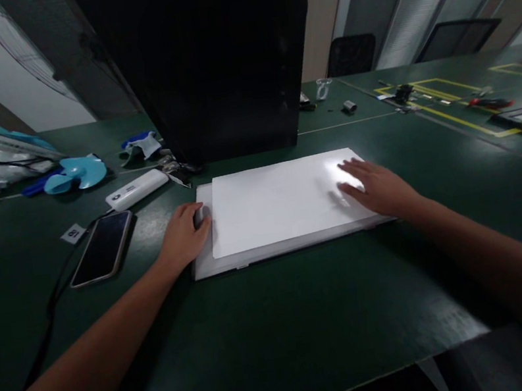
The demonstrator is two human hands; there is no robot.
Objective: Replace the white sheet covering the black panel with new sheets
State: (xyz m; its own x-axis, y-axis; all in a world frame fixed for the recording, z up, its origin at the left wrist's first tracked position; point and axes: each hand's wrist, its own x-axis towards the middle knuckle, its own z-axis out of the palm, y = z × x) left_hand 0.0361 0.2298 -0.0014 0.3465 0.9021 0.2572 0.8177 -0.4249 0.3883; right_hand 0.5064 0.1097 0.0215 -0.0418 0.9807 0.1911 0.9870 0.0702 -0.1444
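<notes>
A smooth white sheet [287,201] lies on a slightly larger flat whitish panel [207,264], whose left and front margins show beneath it. My left hand [184,236] rests at the panel's left edge, thumb and forefinger apart with a gap between them; its other fingers are partly hidden. At the right end, my right hand [377,188] reaches over the sheet with its fingers spread, and their reflection shows on the glossy surface. Whether the right fingertips press on the sheet or hover just above it, I cannot tell.
A large black screen-like panel [219,62] stands upright behind the sheet. To the left lie a phone [103,247], a white elongated device [137,189] with a cable, and blue fan blades [77,174]. A red-handled tool [490,102] is at far right on the green table [313,327].
</notes>
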